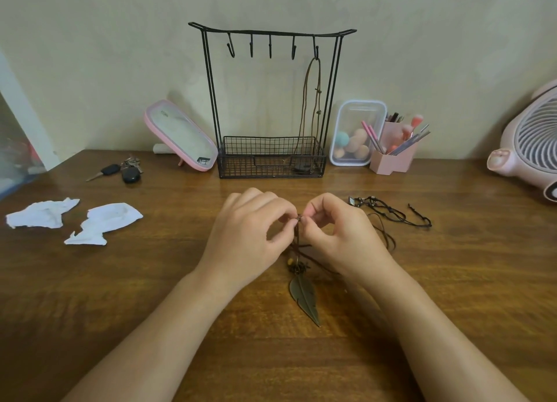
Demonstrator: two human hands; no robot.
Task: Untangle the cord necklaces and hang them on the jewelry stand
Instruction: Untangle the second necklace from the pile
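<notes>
A black wire jewelry stand [271,33] with several hooks stands at the back of the wooden table. One brown cord necklace [313,100] hangs from its rightmost hook, its pendant down in the stand's basket. My left hand [247,235] and my right hand [337,232] meet in the middle of the table and pinch the cord of a leaf necklace between their fingertips. Its bronze leaf pendant [304,296] and beads lie on the table below my hands. A black cord necklace [388,211] lies loose to the right of my right hand.
Two crumpled white tissues [72,220] lie at the left. Keys [126,171] and a pink mirror [180,136] are at the back left. A clear box of sponges [355,133], a pink brush holder [394,154] and a pink fan [530,142] stand at the right.
</notes>
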